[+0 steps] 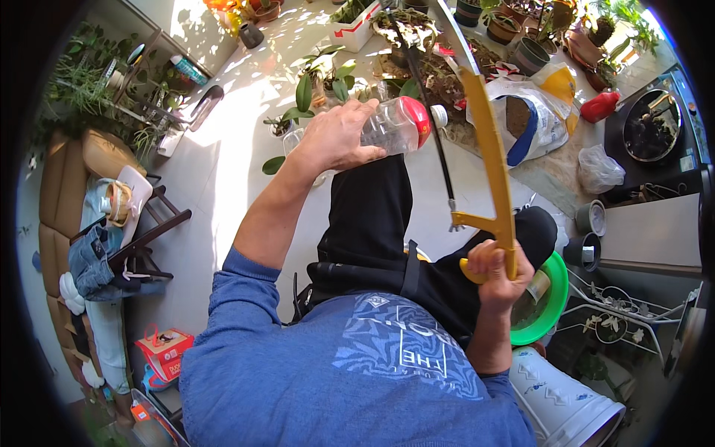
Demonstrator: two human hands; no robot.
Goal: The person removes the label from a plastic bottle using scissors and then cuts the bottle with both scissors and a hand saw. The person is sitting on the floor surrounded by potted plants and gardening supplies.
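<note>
My left hand (338,133) is wrapped over a clear plastic bottle (385,128) with a red label and a white cap, held on its side above my left knee. The cap end points right. In my right hand (499,271) is the handle of a yellow-framed hacksaw (487,151), raised upright over my right thigh. Its dark blade (433,117) runs up past the capped end of the bottle; whether the blade touches it I cannot tell. A wing nut (456,227) sits at the blade's lower end.
Potted orchids (321,84) stand on the tiled floor ahead. An opened soil bag (530,120) lies on a mat at the right. Close by my right leg are a green basin (553,313) and a white ceramic stand (564,391). A wooden chair (151,234) stands left.
</note>
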